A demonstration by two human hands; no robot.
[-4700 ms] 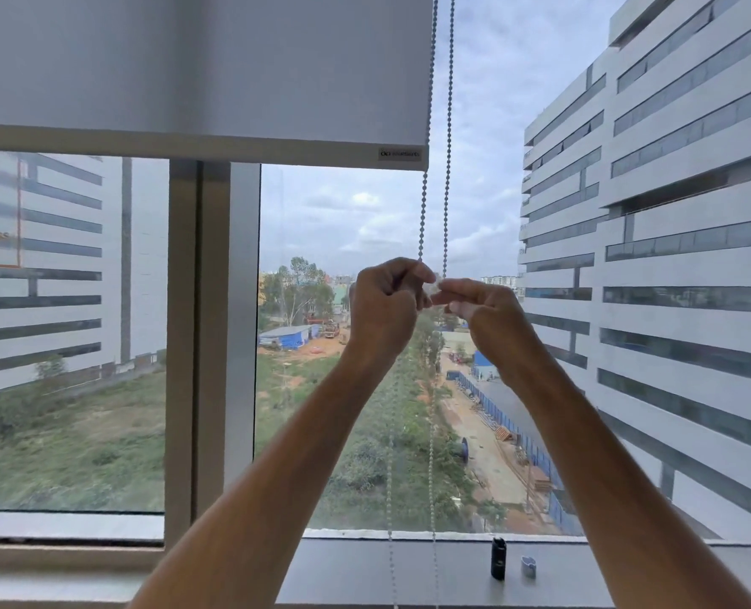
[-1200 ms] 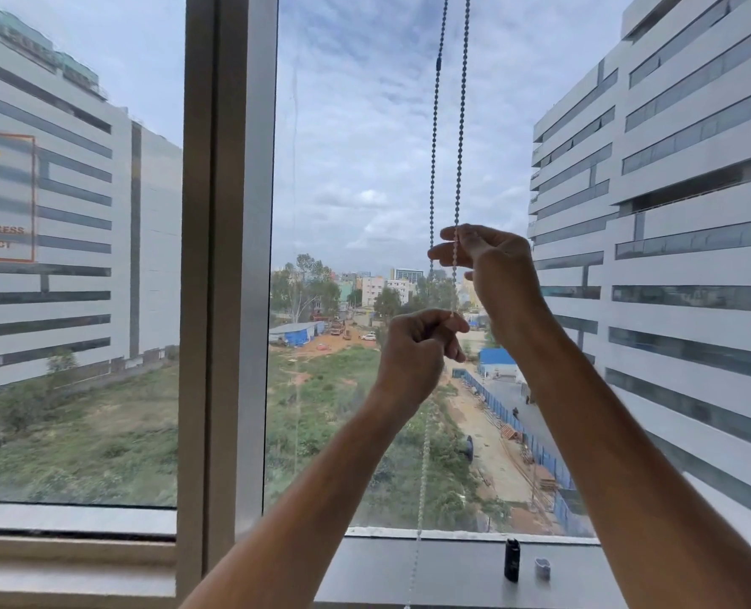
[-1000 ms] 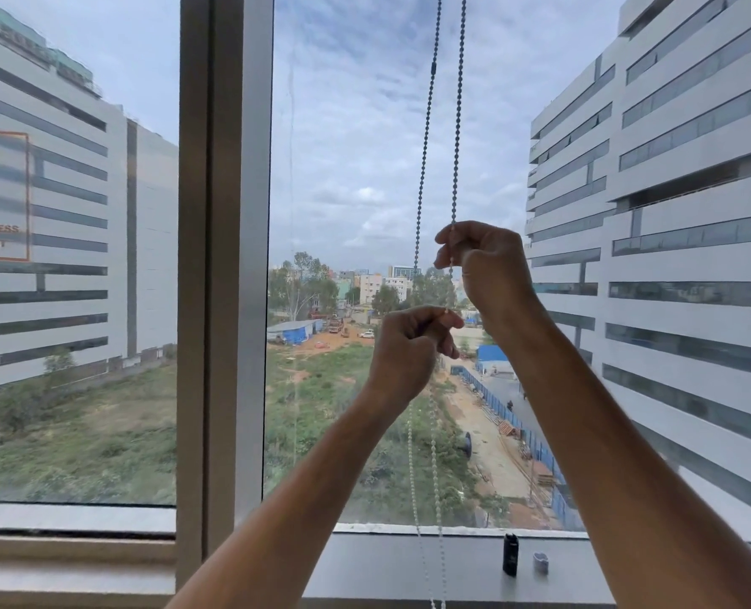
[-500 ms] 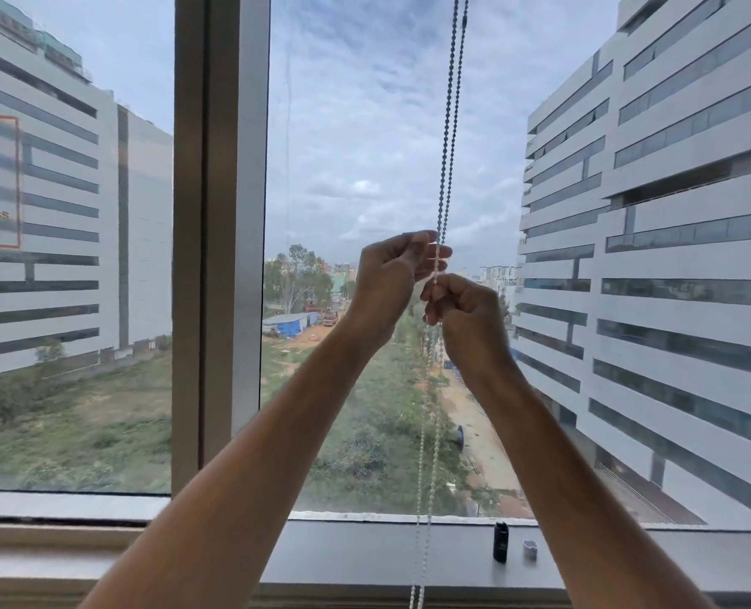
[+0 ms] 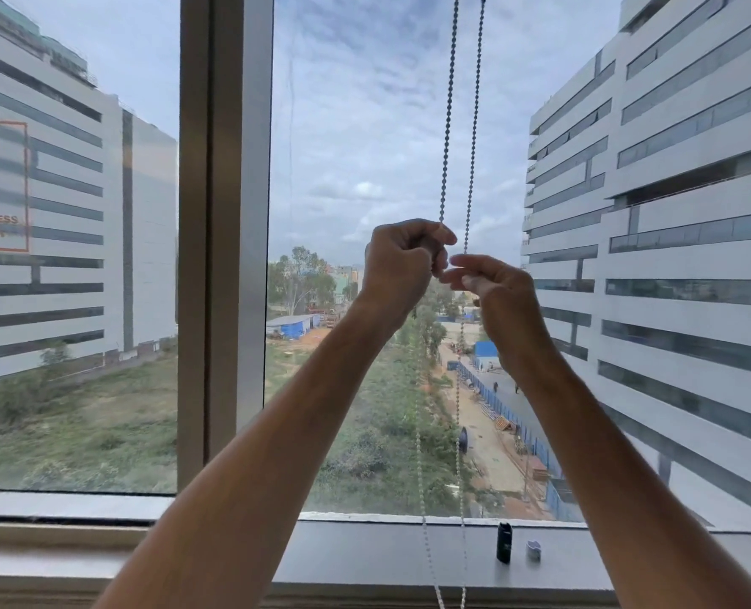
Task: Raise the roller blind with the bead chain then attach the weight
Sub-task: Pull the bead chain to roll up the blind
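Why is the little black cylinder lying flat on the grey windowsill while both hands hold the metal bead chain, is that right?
Not quite. In the head view the little black cylinder stands upright on the grey windowsill, not flat. The left hand and right hand do hold the metal bead chain.

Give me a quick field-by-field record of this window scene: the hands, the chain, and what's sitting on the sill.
left hand: gripping the left strand of the bead chain
right hand: fingers pinched at the right strand
blind: not in view
black weight: upright on the sill, unattached
small clear piece: on the sill, right of the weight
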